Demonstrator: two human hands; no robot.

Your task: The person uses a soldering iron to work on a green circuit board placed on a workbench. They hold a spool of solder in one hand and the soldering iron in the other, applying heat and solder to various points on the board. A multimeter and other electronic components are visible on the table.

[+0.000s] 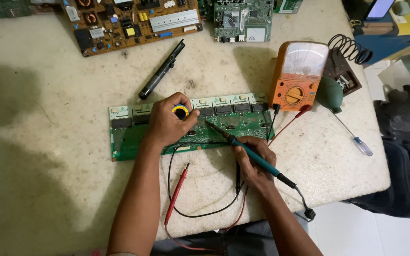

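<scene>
A long green circuit board (134, 137) lies across the middle of the pale table. My left hand (167, 121) rests on it and grips a small round yellow and blue spool (181, 111), held over the board's top edge. My right hand (255, 161) holds a teal-handled soldering iron (252, 155) like a pen. Its metal tip (208, 124) points left and touches the board just right of my left hand. The iron's black cord runs off toward the table's front right edge.
An orange analog multimeter (297, 76) stands right of the board; its red probe (176, 192) and black probe (237, 178) lie near the front edge. A black pen-shaped tool (162, 69), a brown circuit board (129, 21), a smaller green board (243, 19), a screwdriver (352, 135) and a coiled iron stand (349, 50) lie around.
</scene>
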